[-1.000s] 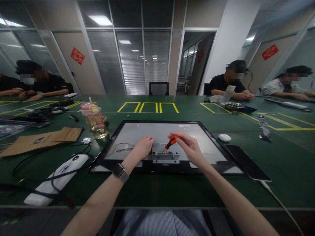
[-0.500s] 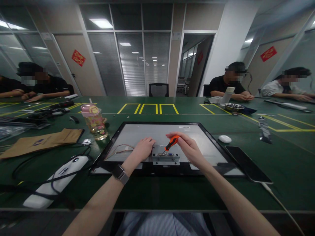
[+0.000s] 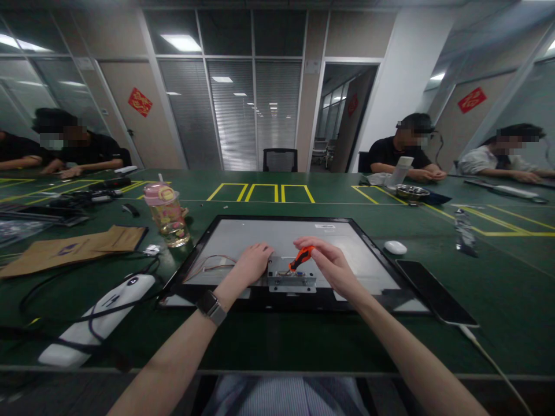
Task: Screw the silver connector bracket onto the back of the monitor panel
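Observation:
My right hand [image 3: 333, 261] is closed around the orange-and-black handle of a screwdriver [image 3: 300, 258]. The tool leans, its lower end pointing down into a silver metal bracket [image 3: 293, 282] that has connectors along it. At the bracket's left end, my left hand [image 3: 254, 263] grips the edge with curled fingers; the fingertips are partly hidden. Beneath both hands lies a flat display panel [image 3: 286, 234] with a grey back and black frame. Thin wires [image 3: 212, 263] rest on the panel left of my left hand. The screwdriver's tip is too small to make out.
Left of the panel stand a pink-lidded drink cup [image 3: 167, 214], a brown paper envelope [image 3: 78, 248] and a white power strip [image 3: 99, 318] with black cables. On the right lie a white case [image 3: 395, 247] and a phone [image 3: 436, 292] on a cable. Several people sit across the green table.
The screwdriver's handle has tilted slightly lower, and my right hand's fingers have shifted around it. My left hand stays at the bracket.

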The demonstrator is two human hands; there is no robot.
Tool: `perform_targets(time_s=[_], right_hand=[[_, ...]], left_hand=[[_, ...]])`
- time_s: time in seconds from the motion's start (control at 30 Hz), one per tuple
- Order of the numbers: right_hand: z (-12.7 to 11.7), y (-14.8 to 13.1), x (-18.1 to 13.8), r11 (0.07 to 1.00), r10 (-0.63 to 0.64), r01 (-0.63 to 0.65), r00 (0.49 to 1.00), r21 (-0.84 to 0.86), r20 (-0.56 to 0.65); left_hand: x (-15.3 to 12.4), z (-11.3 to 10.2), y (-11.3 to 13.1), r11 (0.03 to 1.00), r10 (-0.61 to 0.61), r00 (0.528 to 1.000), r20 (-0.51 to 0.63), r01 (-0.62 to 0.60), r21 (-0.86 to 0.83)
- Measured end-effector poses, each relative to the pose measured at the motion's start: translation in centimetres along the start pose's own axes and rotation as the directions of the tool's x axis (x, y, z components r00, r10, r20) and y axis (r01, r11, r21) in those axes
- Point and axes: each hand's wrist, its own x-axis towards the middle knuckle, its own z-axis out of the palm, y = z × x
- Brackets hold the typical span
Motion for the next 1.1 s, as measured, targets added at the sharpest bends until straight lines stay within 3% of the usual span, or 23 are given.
perform_targets(time_s=[0.27, 0.57, 0.93, 1.1], right_hand=[[0.0, -0.7, -0.2, 0.998, 0.027, -0.025, 0.999, -0.061, 0.025], [0.3, -1.2, -0.3, 0.987, -0.061, 0.060, 0.998, -0.146, -0.003], [0.2, -1.2, -0.3, 0.989, -0.065, 0.066, 0.998, -0.135, 0.019], [0.0, -1.0, -0.3, 0.998, 0.000, 0.002, 0.999, -0.071, 0.035]], left_hand=[[0.0, 0.3, -0.2, 1.000, 0.006, 1.000, -0.015, -0.006, -0.019], [0.3, 0.6, -0.4, 1.000, 0.014, 1.000, 0.000, -0.014, -0.005], [0.2, 0.6, -0.3, 1.000, 0.006, 1.000, 0.008, -0.006, -0.004], [0.1, 0.4, -0.3, 1.000, 0.016, 1.000, -0.007, -0.016, 0.000]])
